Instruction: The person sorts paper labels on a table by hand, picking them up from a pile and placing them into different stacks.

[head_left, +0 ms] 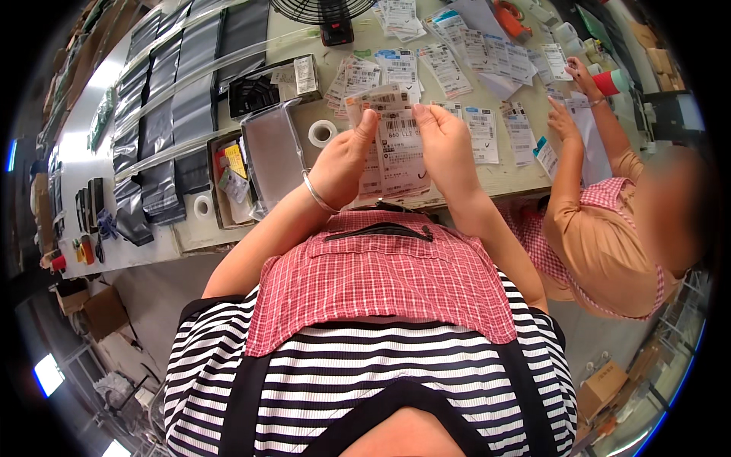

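Both my hands hold printed shipping labels [399, 148] upright in front of my apron, above the table's near edge. My left hand [344, 161], with a silver bangle at the wrist, grips their left side, thumb on the front. My right hand [448, 148] pinches the right side near the top, thumb also in front. The labels overlap one another; how many there are I cannot tell. Behind them a spread of more labels [397, 67] lies on the table. Beside my left hand stands a small white tape roll [322, 133].
At left are an open box of small items [233, 179], a black tray [255, 93] and rows of dark grey mailing bags [194, 99]. A fan [324, 9] stands at the back. On the right, a co-worker's hands [567, 122] handle papers near a red-and-green roll [608, 81].
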Demonstrator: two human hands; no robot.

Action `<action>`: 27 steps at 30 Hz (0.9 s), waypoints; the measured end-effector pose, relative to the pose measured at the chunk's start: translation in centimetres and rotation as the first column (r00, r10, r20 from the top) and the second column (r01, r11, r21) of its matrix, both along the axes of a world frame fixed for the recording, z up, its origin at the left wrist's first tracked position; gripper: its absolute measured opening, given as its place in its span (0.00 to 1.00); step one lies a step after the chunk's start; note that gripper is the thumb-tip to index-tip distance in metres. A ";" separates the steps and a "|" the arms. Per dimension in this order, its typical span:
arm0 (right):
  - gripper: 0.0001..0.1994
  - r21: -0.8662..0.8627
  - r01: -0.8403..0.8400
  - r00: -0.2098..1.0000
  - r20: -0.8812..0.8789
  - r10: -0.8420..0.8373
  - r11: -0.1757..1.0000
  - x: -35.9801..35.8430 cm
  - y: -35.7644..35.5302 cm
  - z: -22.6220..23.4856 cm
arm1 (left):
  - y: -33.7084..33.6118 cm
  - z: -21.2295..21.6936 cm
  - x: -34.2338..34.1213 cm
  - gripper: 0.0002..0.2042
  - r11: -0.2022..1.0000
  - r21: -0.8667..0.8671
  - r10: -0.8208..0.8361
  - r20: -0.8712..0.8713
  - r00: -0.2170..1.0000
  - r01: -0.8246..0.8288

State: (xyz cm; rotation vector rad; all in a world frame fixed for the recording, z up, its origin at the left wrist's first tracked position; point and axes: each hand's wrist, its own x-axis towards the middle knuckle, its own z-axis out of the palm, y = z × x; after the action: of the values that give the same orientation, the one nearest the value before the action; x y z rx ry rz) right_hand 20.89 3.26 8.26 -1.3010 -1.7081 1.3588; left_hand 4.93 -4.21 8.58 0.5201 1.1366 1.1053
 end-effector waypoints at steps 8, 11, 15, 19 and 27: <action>0.19 -0.076 -0.173 0.972 -0.173 0.158 0.982 1.4 -1.1 0.2 | 0.4 -2.1 -1.1 0.20 0.983 0.049 0.162 0.208 0.965 -0.176; 0.18 -0.106 -0.247 0.955 -0.197 0.223 0.963 2.5 -2.8 -0.3 | 0.8 -1.7 -1.2 0.20 0.947 0.013 0.287 0.421 0.861 -0.322; 0.18 -0.181 -0.292 0.933 -0.270 0.238 0.939 3.0 -3.5 -0.8 | 1.0 -2.0 -1.0 0.21 0.936 0.048 0.290 0.457 0.841 -0.349; 0.19 -0.166 -0.183 0.958 -0.249 0.138 0.969 2.7 -4.0 -1.2 | 1.2 -1.5 -0.6 0.22 0.896 0.040 0.374 0.468 0.801 -0.442; 0.20 0.069 0.099 0.978 -0.193 -0.084 0.993 1.2 -1.8 -0.4 | 0.9 -1.2 -3.2 0.21 0.979 0.057 0.201 -0.072 0.977 -0.197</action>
State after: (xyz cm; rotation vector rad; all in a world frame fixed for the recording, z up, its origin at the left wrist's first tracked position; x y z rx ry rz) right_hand 22.08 1.42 7.83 -1.1533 -1.5382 1.3056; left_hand 1.74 -3.33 7.38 0.4987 1.2520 1.2982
